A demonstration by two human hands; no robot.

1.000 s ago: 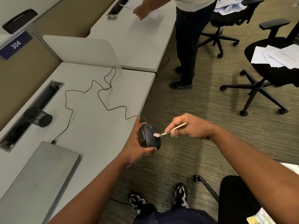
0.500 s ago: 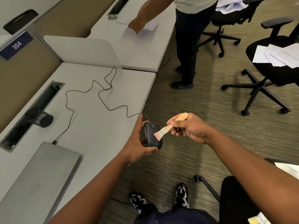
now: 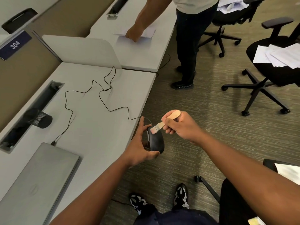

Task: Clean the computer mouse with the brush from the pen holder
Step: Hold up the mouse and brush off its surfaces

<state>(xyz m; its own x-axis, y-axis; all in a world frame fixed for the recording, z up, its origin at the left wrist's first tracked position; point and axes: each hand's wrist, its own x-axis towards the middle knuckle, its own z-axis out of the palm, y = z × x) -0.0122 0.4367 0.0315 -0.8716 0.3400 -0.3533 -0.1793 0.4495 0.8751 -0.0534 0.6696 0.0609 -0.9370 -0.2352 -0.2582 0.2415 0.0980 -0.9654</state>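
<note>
My left hand (image 3: pixel 138 148) grips a black wired computer mouse (image 3: pixel 156 142) just off the desk's front edge, thumb under its near end and fingers round its far side. My right hand (image 3: pixel 181 125) pinches the wooden handle of a small flat brush (image 3: pixel 165 121), whose pale bristles touch the mouse's far end. The mouse's thin black cable (image 3: pixel 103 95) loops back across the desk. A black mesh pen holder (image 3: pixel 38 118) lies by the cable slot at the left.
A closed grey laptop (image 3: pixel 39 181) lies at the near left of the white desk (image 3: pixel 100 127). Another person (image 3: pixel 190 41) stands at the far desk, one hand on a paper. Office chairs (image 3: pixel 266 75) with papers stand on the carpet to the right.
My right hand turned the brush from edge-on to flat and moved its bristles up from the mouse's middle to its far end. The other person's hand slid along the far desk.
</note>
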